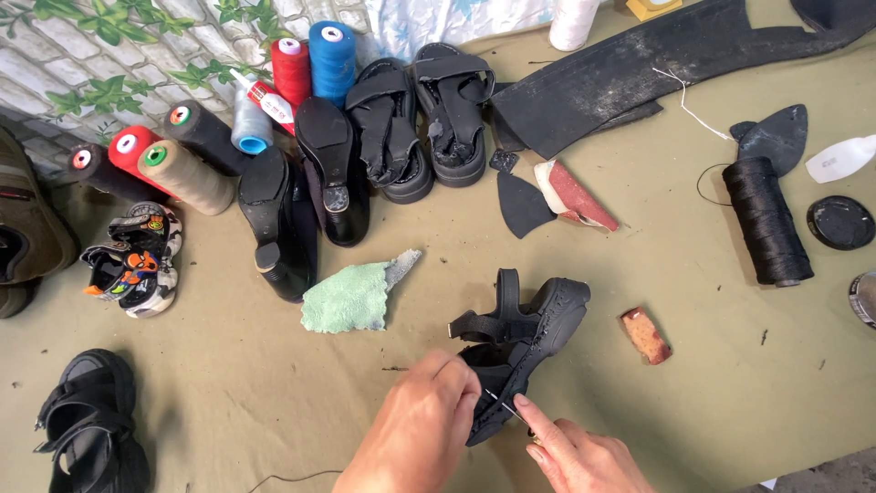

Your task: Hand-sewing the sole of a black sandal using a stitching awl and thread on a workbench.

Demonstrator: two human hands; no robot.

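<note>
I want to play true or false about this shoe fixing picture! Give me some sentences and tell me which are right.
1. The left hand grips the black chunky-soled sandal. True.
2. The right hand holds a thin metal needle against that sandal. True.
3. The crumpled green cloth lies on top of the sandal being held. False: it lies on the olive table cover, apart from it.
4. The big spool of black thread stands upright. False: it lies on its side.
5. A blue thread cone stands beside a red thread cone. True.
</note>
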